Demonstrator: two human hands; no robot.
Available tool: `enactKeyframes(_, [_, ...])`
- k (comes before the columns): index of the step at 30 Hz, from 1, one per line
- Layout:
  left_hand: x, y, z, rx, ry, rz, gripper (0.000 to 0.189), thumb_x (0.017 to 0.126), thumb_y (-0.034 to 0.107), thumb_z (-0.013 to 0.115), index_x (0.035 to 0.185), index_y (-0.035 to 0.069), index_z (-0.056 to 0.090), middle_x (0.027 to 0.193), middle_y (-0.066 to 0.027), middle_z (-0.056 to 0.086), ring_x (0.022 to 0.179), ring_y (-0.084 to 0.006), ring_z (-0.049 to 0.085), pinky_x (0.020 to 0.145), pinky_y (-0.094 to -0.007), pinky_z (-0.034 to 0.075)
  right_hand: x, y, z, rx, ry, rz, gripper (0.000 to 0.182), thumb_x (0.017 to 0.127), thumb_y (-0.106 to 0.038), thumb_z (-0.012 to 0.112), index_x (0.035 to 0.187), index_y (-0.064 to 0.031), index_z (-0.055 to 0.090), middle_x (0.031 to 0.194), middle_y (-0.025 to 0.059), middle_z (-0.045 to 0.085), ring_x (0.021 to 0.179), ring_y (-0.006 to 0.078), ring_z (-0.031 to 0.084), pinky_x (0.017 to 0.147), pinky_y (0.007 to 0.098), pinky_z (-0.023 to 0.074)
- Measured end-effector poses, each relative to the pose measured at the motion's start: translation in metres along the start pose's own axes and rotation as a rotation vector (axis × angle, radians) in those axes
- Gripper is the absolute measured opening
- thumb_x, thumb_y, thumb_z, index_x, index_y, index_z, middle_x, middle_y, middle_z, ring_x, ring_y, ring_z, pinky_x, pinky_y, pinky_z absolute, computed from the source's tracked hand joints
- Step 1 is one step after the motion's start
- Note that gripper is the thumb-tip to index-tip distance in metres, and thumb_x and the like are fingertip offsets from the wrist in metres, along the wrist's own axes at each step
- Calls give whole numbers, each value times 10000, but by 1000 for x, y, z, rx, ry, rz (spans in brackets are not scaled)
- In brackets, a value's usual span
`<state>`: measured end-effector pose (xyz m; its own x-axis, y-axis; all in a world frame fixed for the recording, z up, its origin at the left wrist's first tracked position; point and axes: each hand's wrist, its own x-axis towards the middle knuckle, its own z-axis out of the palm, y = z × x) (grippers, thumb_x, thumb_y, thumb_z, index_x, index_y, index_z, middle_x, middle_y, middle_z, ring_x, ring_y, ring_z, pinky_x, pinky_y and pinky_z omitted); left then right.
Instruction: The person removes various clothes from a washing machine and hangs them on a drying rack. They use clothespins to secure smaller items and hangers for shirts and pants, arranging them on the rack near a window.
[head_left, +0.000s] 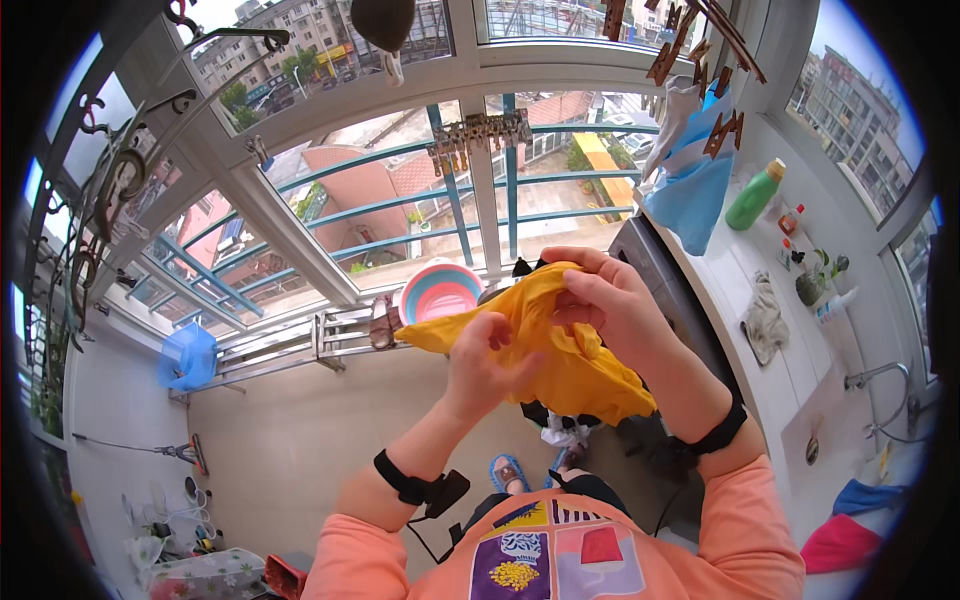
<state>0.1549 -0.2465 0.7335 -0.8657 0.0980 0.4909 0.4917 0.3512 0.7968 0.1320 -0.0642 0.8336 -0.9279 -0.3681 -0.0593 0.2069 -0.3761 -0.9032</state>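
Observation:
A yellow cloth garment (592, 375) hangs in front of my chest, partly bunched. My right hand (600, 289) pinches its upper edge between thumb and fingers. Against the garment's left part lies my left hand (491, 360), its fingers spread and slightly blurred; whether it grips any cloth I cannot tell. One pointed corner of the garment reaches left in front of a pink and blue basin (442, 294). Beneath the garment, partly hidden, is a heap of black and white cloth (566, 431) near my feet.
Clothespins (724, 135) and a light blue cloth (690, 187) hang at upper right. A white counter (772, 390) with a green bottle (756, 195), grey rag (765, 319) and faucet (885, 369) runs along the right. Hangers (120, 172) hang at left. A metal rack (326, 337) stands below the windows.

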Motion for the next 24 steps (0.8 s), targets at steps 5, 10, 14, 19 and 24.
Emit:
enactKeyframes(5, [-7,10,-6,-162,-12,-214,196,839,120,623,988,2,575,839,-51,608,775,-120,578,695,-251,461,-10,-16,28,-345,-49,-231,298,849,68,483,1147,55,491,964,85,618,878,121,613,824,236,496])
enactKeyframes(10, [-12,18,-50,-481,-111,-435,205,939,187,522,1013,7,585,882,16,606,797,-43,536,722,-195,434,-8,-19,-9,-928,145,-443,161,826,-36,573,962,42,606,800,119,653,764,172,645,699,268,499])
enactKeyframes(14, [-15,64,-73,-49,-151,-457,211,869,199,623,955,11,581,846,-13,605,798,-66,537,723,-224,438,-12,-34,-17,-1294,58,-278,262,837,-210,594,883,46,631,737,156,634,677,259,626,646,319,484])
enactKeyframes(19, [-41,62,-86,657,-12,-61,321,711,51,678,970,-9,498,875,-161,578,851,-325,577,730,-382,464,-14,-20,2,-1135,-86,-182,400,848,-339,589,893,58,616,776,190,626,717,286,612,632,337,471])
enactKeyframes(24, [-81,67,-113,804,-28,-178,364,635,-43,566,979,45,483,965,-157,492,968,-373,469,851,-421,399,-17,10,28,-1585,-184,-403,369,735,-307,675,819,25,539,852,144,527,837,317,553,729,360,446])
